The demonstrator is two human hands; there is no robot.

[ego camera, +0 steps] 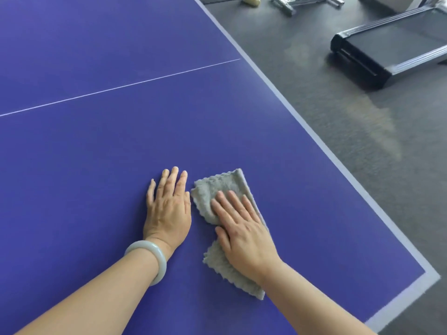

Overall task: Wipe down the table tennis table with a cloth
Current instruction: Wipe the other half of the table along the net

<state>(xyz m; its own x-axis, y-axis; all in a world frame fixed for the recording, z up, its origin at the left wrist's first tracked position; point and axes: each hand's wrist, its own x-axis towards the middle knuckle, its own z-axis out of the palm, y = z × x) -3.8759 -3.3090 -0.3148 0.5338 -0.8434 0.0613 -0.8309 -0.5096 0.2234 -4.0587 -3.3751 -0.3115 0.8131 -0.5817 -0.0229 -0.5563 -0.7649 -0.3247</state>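
Table tennis table point(96, 146), mid-wipe: our flat right hand point(244, 228) presses the cloth point(212, 187), our empty, flat left hand point(168, 211) seemingly braces; next, we sweep sideways.

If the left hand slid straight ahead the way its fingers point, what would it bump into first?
Nothing visible: ahead of the left hand lies only bare table, crossed by a painted white line.

- No text, label, brand, number or sign can be read.
- The table point(96, 153), the cloth point(217, 187) near its right edge and the treadmill point(387, 49) at far right carry no legible writing.
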